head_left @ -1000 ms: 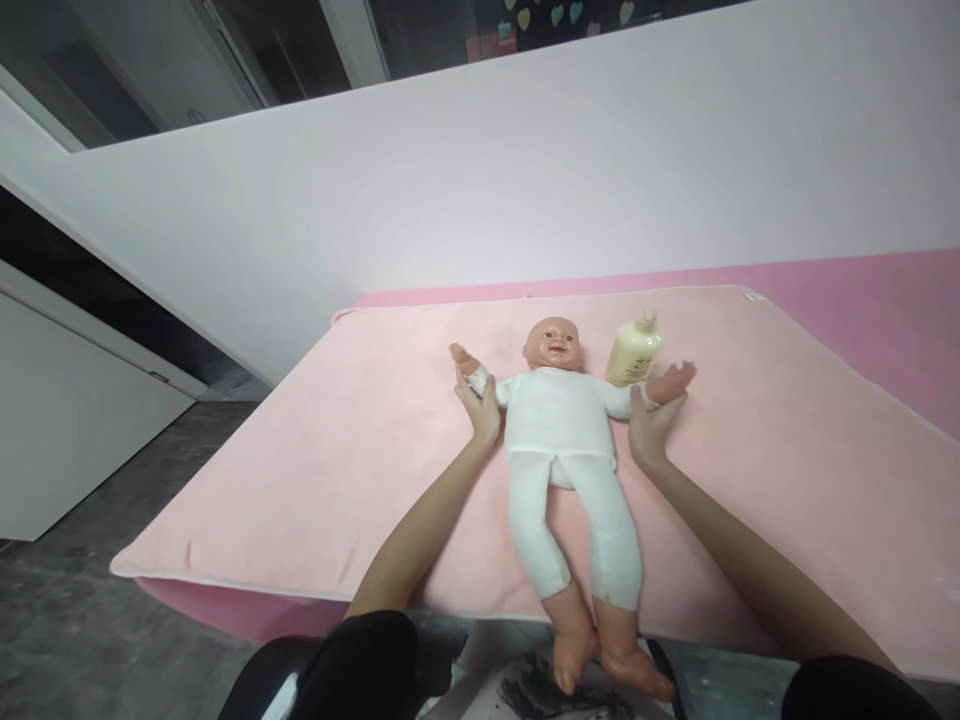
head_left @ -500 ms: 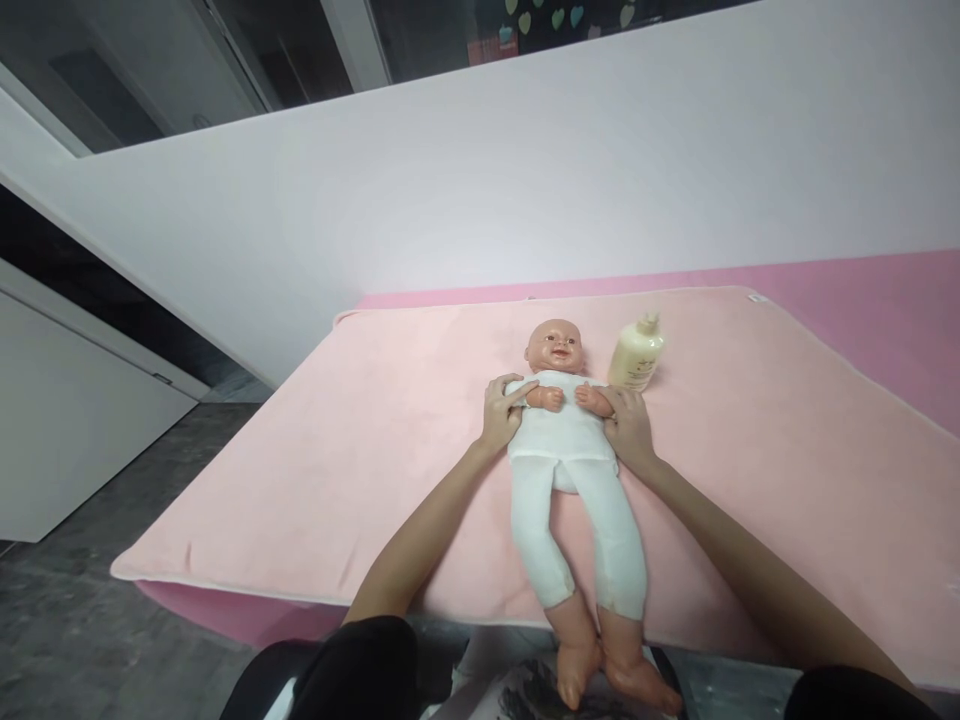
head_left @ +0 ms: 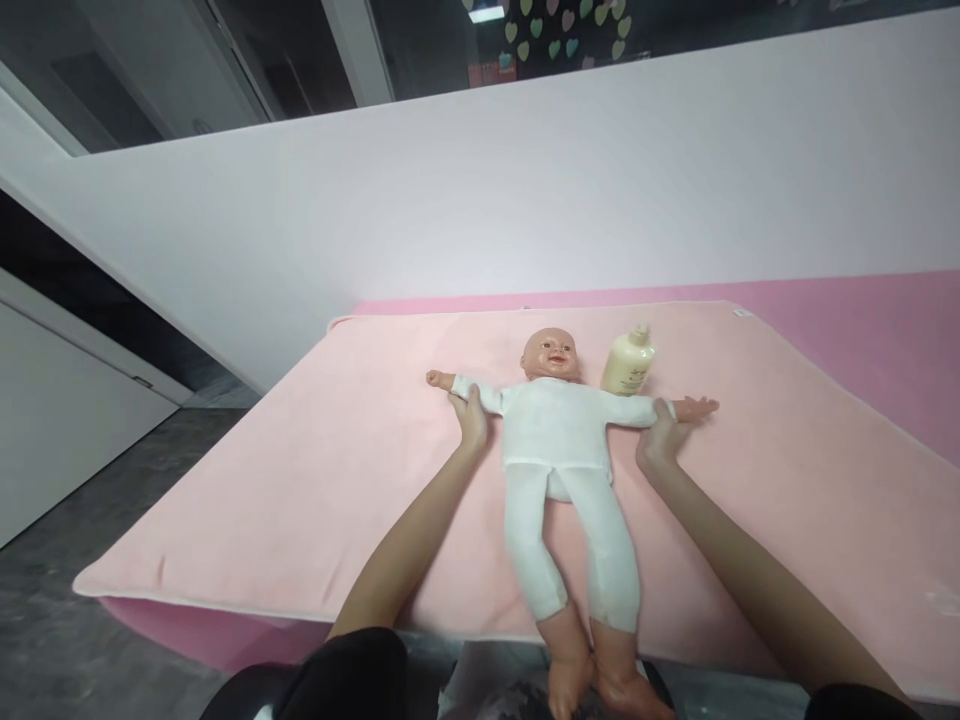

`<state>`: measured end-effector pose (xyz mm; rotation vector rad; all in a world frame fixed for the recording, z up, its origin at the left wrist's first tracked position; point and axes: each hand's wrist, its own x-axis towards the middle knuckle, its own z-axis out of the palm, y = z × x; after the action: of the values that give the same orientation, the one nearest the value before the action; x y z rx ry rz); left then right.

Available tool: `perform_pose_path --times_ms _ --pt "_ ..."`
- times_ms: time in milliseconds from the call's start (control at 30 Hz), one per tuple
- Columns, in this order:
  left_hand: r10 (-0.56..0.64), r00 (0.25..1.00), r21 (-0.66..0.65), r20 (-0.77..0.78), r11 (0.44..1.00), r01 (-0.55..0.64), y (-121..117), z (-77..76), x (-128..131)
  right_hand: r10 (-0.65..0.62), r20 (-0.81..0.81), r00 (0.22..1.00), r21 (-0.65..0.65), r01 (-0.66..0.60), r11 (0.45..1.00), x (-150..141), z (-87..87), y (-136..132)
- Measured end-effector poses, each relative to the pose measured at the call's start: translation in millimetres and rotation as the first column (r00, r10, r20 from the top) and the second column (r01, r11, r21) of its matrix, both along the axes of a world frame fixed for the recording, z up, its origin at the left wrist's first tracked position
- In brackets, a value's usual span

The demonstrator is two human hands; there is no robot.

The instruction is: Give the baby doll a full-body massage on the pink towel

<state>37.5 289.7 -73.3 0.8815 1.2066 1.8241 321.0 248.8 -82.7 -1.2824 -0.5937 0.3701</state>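
Note:
A baby doll (head_left: 556,425) in a white top and white trousers lies on its back, arms stretched out to both sides. My left hand (head_left: 472,420) is closed around the doll's arm on the left, near the cuff, with the thumb on top and the fingers beneath. On the other side my right hand (head_left: 660,438) grips the doll's other arm by the forearm, slightly blurred. Beside the doll's head stands a pale yellow pump bottle (head_left: 628,362), close above the outstretched right-side arm. The doll's bare feet hang over the near edge.
A pale pink blanket (head_left: 337,480) covers the pink table (head_left: 885,340). Behind it rises a white wall (head_left: 525,200) with dark glass above. Grey floor (head_left: 67,640) shows at the left.
Both doll arms have swung from folded across the chest to spread wide. My hands moved apart with them, left hand to the left, right hand to the right.

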Motion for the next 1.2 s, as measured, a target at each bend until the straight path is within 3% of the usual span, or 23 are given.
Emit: perform_pose_path --times_ms 100,200,300,433,533,633,700,800,867,967,1067,1133,1200 --pt "-0.013 0.987 0.085 -0.162 0.996 0.027 -4.6 2.8 1.7 0.033 0.151 0.988 0.019 -0.036 0.999 -14.3 10.1 -10.1" --pt "-0.039 0.902 0.152 -0.43 0.982 0.115 -11.4 8.3 4.7 0.185 0.304 0.935 -0.039 -0.182 0.983 -26.4 15.7 -17.9" --pt "-0.077 0.724 0.155 -0.685 0.956 0.248 -15.5 10.8 7.3 0.331 0.568 0.753 -0.127 -0.317 0.94 -31.8 15.9 -21.0" --pt "-0.104 0.471 0.09 -0.876 0.924 0.371 -17.5 9.6 8.9 0.369 0.819 0.439 -0.282 -0.252 0.926 -34.9 15.1 -21.9" --pt "-0.096 0.429 0.078 -0.898 0.925 0.371 -18.5 9.4 8.6 0.365 0.853 0.373 -0.305 -0.212 0.928 -36.2 15.8 -22.9" --pt "-0.12 0.454 0.066 -0.883 0.925 0.374 -18.9 10.9 7.9 0.36 0.817 0.451 -0.27 -0.252 0.929 -36.0 16.6 -24.9" --pt "-0.147 0.509 0.067 -0.848 0.923 0.378 -18.4 12.0 7.4 0.36 0.718 0.596 -0.226 -0.29 0.93 -34.9 16.7 -25.7" --pt "-0.162 0.668 0.115 -0.727 0.929 0.35 -16.0 11.9 6.4 0.29 0.408 0.865 -0.151 -0.25 0.956 -30.1 15.2 -22.6" --pt "-0.171 0.79 0.135 -0.589 0.943 0.305 -13.1 10.2 5.4 0.18 0.198 0.963 -0.071 -0.169 0.983 -23.2 12.1 -16.5" --pt "-0.168 0.932 0.057 -0.321 0.979 0.196 -7.0 6.2 3.5 0.019 0.016 1.0 0.021 -0.019 1.0 -10.1 4.9 -6.0" --pt "-0.039 0.994 -0.031 -0.104 0.999 0.036 -2.2 3.0 1.7 -0.047 0.009 0.999 0.02 0.047 0.999 -3.9 0.5 -2.0" --pt "-0.001 0.995 -0.013 -0.098 1.0 -0.001 -2.1 2.9 1.3 -0.029 0.066 0.997 0.037 0.027 0.999 -7.5 2.6 -4.7" --pt "-0.049 0.976 0.045 -0.211 0.997 0.06 -4.9 4.6 1.8 0.037 0.104 0.994 0.022 -0.04 0.999 -15.6 8.0 -9.9"
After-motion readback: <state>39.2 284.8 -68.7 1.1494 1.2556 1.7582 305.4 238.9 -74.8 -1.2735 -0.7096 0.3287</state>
